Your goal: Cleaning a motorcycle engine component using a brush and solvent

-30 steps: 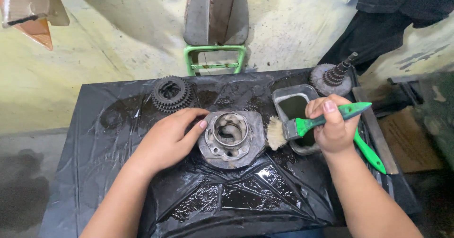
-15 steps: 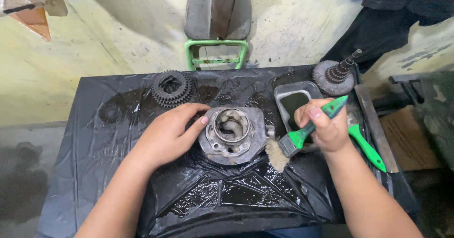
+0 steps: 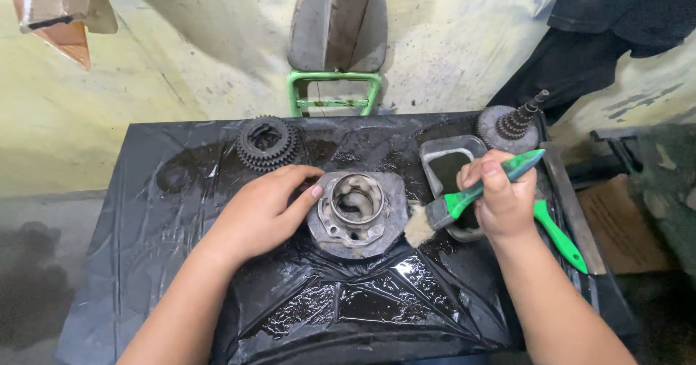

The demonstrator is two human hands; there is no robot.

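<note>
since half a second ago, my right hand (image 3: 504, 202) has lowered the green-handled brush (image 3: 464, 202), fingers clamped on it, bristles against the engine cylinder (image 3: 355, 213) at the plastic sheet's (image 3: 181, 191) middle; left hand (image 3: 257, 209), fingers together, rests on its side.

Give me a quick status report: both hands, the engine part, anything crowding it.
Left hand steadying metal cylinder. Right hand gripping green-handled brush, bristles at cylinder's side. Gear cluster and tray close by, apart.

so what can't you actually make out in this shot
Head view, the only one:
- The tray contents: mostly covered by the right hand and its brush.
- The metal cylinder left flank: under the left hand.
- The second green handle: its head is behind the right wrist.
</note>
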